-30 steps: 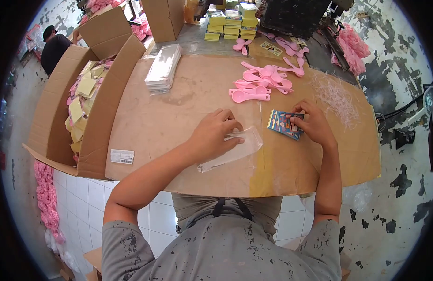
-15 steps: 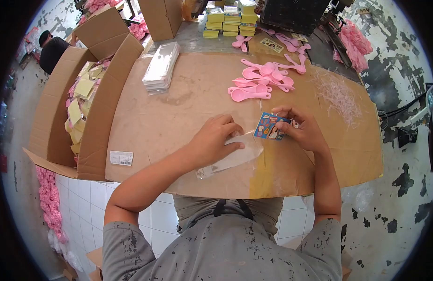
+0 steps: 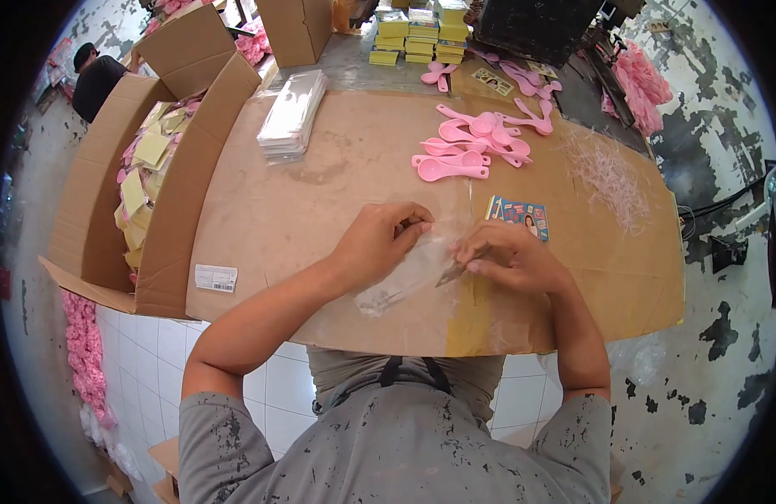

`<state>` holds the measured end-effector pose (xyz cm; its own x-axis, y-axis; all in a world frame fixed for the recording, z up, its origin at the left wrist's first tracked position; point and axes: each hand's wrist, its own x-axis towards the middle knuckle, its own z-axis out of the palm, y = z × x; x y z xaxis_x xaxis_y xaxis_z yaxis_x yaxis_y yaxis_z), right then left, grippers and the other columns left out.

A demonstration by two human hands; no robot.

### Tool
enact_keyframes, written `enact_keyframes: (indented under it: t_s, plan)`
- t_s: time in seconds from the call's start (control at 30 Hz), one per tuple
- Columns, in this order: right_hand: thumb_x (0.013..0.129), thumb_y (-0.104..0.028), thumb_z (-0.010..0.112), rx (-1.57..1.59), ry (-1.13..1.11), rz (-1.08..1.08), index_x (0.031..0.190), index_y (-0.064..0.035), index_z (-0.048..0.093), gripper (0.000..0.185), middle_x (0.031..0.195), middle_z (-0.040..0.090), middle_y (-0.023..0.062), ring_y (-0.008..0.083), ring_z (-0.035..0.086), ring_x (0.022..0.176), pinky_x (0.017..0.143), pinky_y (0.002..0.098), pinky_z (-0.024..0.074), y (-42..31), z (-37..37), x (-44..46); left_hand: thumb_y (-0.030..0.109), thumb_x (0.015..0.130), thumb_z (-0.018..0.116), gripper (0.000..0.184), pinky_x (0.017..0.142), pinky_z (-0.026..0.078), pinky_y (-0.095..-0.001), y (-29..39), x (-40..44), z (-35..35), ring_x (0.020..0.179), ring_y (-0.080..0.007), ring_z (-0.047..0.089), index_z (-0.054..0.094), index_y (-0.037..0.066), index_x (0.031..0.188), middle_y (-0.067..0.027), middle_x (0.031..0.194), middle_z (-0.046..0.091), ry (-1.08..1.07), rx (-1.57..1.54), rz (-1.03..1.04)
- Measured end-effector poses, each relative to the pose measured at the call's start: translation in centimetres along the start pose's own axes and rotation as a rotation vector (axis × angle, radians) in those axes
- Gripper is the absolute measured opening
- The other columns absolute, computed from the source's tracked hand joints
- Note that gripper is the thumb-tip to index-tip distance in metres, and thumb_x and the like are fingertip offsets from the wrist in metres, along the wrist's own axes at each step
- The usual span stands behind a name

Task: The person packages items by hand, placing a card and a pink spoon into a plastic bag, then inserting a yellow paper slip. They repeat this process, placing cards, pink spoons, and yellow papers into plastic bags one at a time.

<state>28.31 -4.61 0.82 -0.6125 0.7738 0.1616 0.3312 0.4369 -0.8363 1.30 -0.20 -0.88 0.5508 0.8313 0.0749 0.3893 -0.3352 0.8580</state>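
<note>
A clear plastic bag (image 3: 396, 281) lies on the cardboard-covered table between my hands. My left hand (image 3: 384, 244) pinches the bag's upper edge between thumb and fingers. A small card, seen nearly edge-on and tilted, is held by my right hand (image 3: 510, 259) at the bag's right side; whether its tip is inside the bag cannot be made out. Just behind my right hand sits a small stack of colourful cards (image 3: 531, 217), partly covered by the fingers. Several pink spoons (image 3: 455, 165) are heaped farther back.
A stack of clear bags (image 3: 292, 118) stands at the back left, beside an open carton (image 3: 173, 185) of yellow packets. Thin plastic strips (image 3: 610, 181) lie at the right. Stacked yellow-edged cards (image 3: 392, 38) stand at the back. A person (image 3: 98, 82) is at the far left.
My right hand took a card from the stack and moved left and nearer with it, to the bag. The card turned from face-up to nearly edge-on. My left hand's fingers closed on the bag's edge.
</note>
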Motion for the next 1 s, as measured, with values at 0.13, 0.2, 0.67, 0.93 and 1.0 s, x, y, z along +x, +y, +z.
enact_keyframes:
  t_s: [0.13, 0.2, 0.67, 0.93, 1.0]
  plan:
    - [0.092, -0.007, 0.073, -0.009, 0.058, 0.043, 0.107, 0.0013, 0.071, 0.017, 0.117, 0.075, 0.0143, 0.0266, 0.072, 0.109, 0.094, 0.0368, 0.0553, 0.6, 0.6, 0.0, 0.008, 0.101, 0.067, 0.015, 0.069, 0.054, -0.0260, -0.8, 0.3, 0.0, 0.075, -0.0086, 0.065, 0.067, -0.002, 0.111, -0.0054, 0.092, 0.075, 0.101, -0.059, 0.018]
    - [0.093, -0.007, 0.072, -0.039, 0.078, 0.010, 0.107, 0.0012, 0.071, 0.016, 0.119, 0.075, 0.0148, 0.0274, 0.072, 0.109, 0.094, 0.0377, 0.0557, 1.2, 0.6, 0.0, 0.009, 0.102, 0.066, 0.011, 0.071, 0.055, -0.0265, -2.2, 0.8, 0.4, 0.078, -0.0098, 0.066, 0.067, -0.001, 0.107, -0.0057, 0.097, 0.076, 0.192, -0.211, 0.047]
    - [0.098, -0.009, 0.071, 0.314, 0.602, 0.147, 0.123, -0.0018, 0.069, 0.026, 0.104, 0.072, 0.0035, 0.0067, 0.065, 0.094, 0.081, 0.0260, 0.0539, -0.5, -0.4, 1.1, 0.007, 0.102, 0.068, 0.039, 0.079, 0.061, -0.0308, 0.3, 0.1, -1.9, 0.090, -0.0199, 0.076, 0.050, 0.002, 0.136, -0.0150, 0.103, 0.077, -0.004, -0.694, 0.018]
    - [0.095, -0.007, 0.073, -0.305, 0.224, -0.042, 0.125, -0.0033, 0.069, 0.030, 0.111, 0.072, 0.0077, 0.0121, 0.066, 0.096, 0.080, 0.0281, 0.0550, -3.7, -1.6, 1.7, 0.003, 0.103, 0.066, 0.047, 0.084, 0.060, -0.0310, 0.7, -0.5, -1.1, 0.096, -0.0164, 0.075, 0.046, 0.001, 0.145, -0.0141, 0.105, 0.077, -0.063, -0.608, 0.057]
    - [0.094, -0.007, 0.074, -0.301, 0.163, -0.046, 0.123, -0.0038, 0.071, 0.029, 0.112, 0.073, 0.0086, 0.0132, 0.067, 0.095, 0.078, 0.0288, 0.0550, -3.7, -1.4, 2.2, 0.003, 0.103, 0.065, 0.049, 0.085, 0.060, -0.0308, 0.4, -0.6, -0.8, 0.098, -0.0153, 0.074, 0.044, 0.002, 0.147, -0.0143, 0.106, 0.077, -0.095, -0.535, 0.108]
